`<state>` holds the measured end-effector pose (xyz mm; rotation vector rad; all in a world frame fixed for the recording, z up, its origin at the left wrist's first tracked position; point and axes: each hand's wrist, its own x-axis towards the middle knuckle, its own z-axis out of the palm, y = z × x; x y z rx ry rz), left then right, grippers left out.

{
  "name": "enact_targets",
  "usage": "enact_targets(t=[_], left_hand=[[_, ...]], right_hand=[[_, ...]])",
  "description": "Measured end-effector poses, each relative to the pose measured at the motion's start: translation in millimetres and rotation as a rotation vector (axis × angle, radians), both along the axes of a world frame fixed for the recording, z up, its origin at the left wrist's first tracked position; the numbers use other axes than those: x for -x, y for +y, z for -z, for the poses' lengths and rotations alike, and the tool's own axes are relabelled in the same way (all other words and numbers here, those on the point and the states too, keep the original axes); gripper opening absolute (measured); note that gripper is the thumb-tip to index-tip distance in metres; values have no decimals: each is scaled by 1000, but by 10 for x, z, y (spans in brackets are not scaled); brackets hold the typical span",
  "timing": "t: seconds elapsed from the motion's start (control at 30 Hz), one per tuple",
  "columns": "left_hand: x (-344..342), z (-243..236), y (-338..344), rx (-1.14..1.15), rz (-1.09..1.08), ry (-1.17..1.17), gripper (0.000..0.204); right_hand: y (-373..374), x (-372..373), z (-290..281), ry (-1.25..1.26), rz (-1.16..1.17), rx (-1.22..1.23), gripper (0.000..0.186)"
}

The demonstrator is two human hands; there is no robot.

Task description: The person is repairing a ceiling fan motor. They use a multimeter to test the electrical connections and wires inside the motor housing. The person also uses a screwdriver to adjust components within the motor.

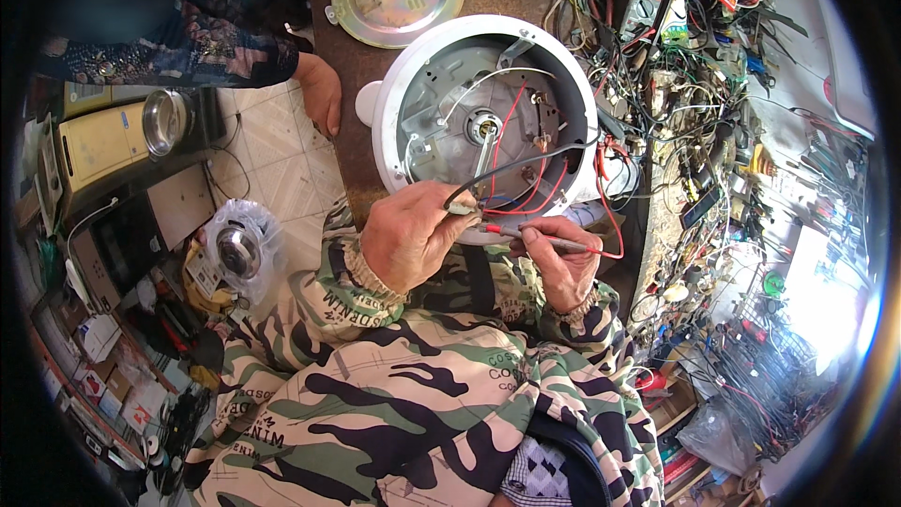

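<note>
On the table in front of me a round white appliance housing (383, 145) lies with its underside open, showing grey metal and red, white and black wires. At its near rim my left hand (405, 233) is closed in a pinch on a small pale connector (460, 209). A black lead (526, 156) arcs across the housing to these fingers. Just right of it, my right hand (567, 263) grips a test probe (554, 242) with a red lead (619, 235), its red tip end pointing toward the connector. Whether the tip touches it, I cannot tell.
A round metal plate (441, 0) lies beyond the housing. A multimeter (648, 0) stands at the back right, beside a dense tangle of wires (685, 94). Another person's hand (320, 94) rests by the table's left edge. A plastic-wrapped pot (239, 249) is on the floor.
</note>
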<state>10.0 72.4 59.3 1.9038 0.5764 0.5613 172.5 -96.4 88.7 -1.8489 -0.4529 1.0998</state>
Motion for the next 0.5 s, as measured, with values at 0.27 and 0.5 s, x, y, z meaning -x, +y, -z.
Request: enact_targets(t=[0.27, 0.5], left_hand=[[15, 5, 5, 11, -8, -16, 29], [3, -21, -17, -109, 43, 27, 24]], right_hand=[[-13, 3, 19, 26, -21, -22, 23], [-41, 0, -37, -13, 19, 23, 24]])
